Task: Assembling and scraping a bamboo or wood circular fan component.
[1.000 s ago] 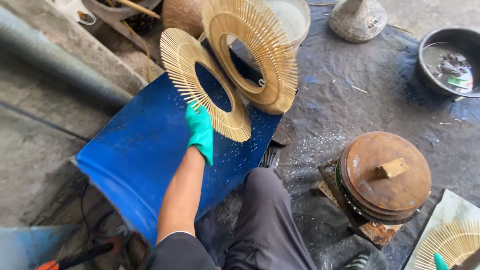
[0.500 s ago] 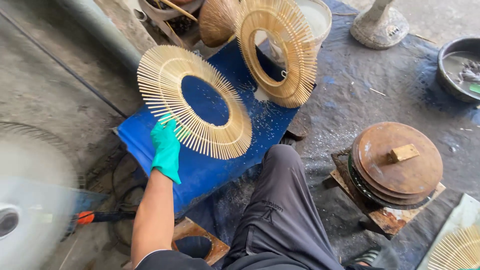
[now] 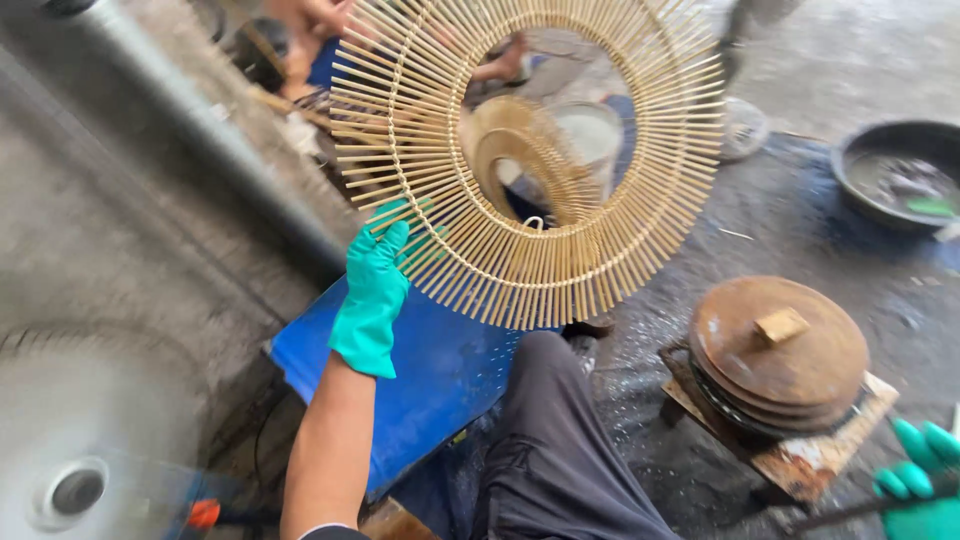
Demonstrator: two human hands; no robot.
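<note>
Above the blue board (image 3: 420, 370), the raised left hand (image 3: 372, 300) grips the bamboo ring (image 3: 530, 160) by its rim.

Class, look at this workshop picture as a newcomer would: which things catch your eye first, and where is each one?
First comes the big round bamboo-stick ring, held up in the middle by the left hand in a green glove. Behind its open centre leans a second stick ring. Lower right sits a rusty round lid on a pot, and at the lower left edge spins a blurred disc.
</note>
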